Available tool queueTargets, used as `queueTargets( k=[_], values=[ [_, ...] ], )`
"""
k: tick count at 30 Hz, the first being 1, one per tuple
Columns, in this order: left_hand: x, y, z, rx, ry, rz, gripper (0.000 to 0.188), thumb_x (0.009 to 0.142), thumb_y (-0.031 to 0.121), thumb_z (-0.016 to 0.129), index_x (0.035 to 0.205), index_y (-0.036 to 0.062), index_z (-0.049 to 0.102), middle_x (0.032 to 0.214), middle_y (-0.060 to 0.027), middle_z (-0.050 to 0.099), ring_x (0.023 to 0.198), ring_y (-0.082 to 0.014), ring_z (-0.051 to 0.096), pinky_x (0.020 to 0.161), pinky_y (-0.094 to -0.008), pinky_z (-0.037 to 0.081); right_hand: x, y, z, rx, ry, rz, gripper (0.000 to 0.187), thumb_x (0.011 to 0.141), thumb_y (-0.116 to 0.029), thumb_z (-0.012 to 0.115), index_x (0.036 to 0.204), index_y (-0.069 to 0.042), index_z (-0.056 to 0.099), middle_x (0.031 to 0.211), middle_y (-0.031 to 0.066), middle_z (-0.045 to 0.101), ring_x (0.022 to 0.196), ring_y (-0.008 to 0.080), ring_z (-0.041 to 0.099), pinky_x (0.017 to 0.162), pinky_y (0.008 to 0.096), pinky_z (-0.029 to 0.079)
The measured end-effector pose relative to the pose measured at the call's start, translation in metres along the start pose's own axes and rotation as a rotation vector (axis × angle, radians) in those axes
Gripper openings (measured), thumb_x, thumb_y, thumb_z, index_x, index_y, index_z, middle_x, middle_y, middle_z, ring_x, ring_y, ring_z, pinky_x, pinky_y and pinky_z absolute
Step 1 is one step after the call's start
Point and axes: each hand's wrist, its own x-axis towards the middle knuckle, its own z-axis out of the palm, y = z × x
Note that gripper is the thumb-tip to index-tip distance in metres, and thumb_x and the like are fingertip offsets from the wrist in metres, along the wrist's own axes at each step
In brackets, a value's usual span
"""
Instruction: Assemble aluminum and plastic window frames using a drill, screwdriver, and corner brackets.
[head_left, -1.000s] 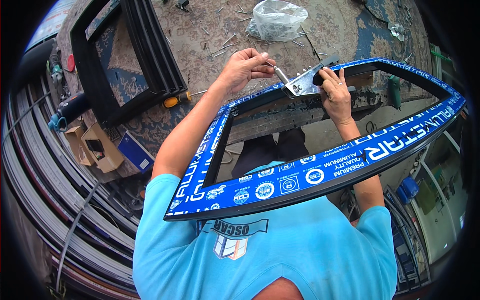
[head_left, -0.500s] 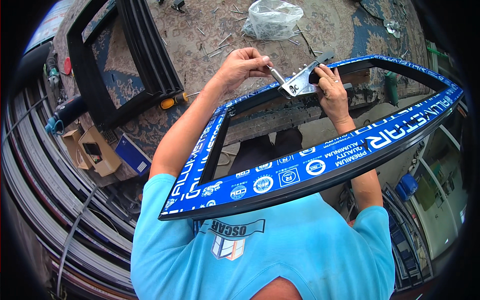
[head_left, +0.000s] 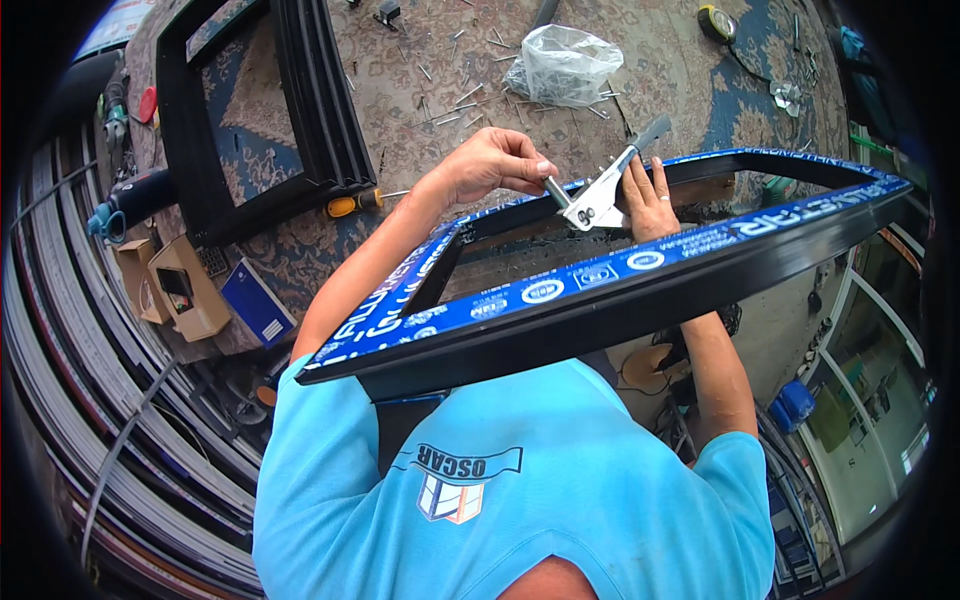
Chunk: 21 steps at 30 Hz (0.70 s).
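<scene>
A silver hand riveter [head_left: 598,197] with a grey handle is tilted above the far side of a black window frame. My right hand [head_left: 650,200] reaches up through the frame and holds the riveter near its handle, some fingers stretched along it. My left hand [head_left: 500,168] pinches at the tip of the riveter's nose [head_left: 557,193]. The small rivet in this pinch is mostly hidden by my fingertips. The window frame [head_left: 600,325], covered on its face with blue printed film, lies tilted across my arms, its near edge against my chest.
A patterned cloth covers the bench, with scattered rivets and a clear plastic bag [head_left: 570,65]. A second black frame [head_left: 325,100] lies far left beside a yellow screwdriver [head_left: 355,203]. Further off are a tape measure [head_left: 717,24], an open cardboard box [head_left: 195,290] and a blue notebook [head_left: 258,302].
The near side of the window frame has tipped, showing more of its black outer edge. My left fingers have closed in on the riveter's nose, where a thin pin showed before.
</scene>
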Motion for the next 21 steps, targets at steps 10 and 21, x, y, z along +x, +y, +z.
queueTargets(
  k=[10,21],
  values=[
    [-0.006,-0.013,-0.002,0.108,0.009,0.039,0.021,0.091,0.016,0.083,0.097,0.0000,0.071,0.104,-0.0146,0.077,0.096,-0.0203,0.076,0.086,-0.0329,0.066,0.001,-0.026,-0.013,0.141,0.132,0.098,0.093,0.075,0.009,0.076,0.159,-0.015,0.043,0.141,0.0225,0.046,0.136,0.0469,0.046,0.111,0.0525,0.046],
    [-0.035,-0.018,0.005,0.421,0.131,0.055,0.031,0.103,0.026,0.069,0.117,-0.0023,0.072,0.106,-0.0102,0.075,0.098,-0.0167,0.073,0.087,-0.0306,0.061,0.001,-0.026,-0.009,-0.131,0.080,0.104,0.066,0.081,-0.014,0.082,0.140,-0.022,0.054,0.154,0.0019,0.045,0.143,0.0379,0.037,0.117,0.0739,0.026]
  ],
)
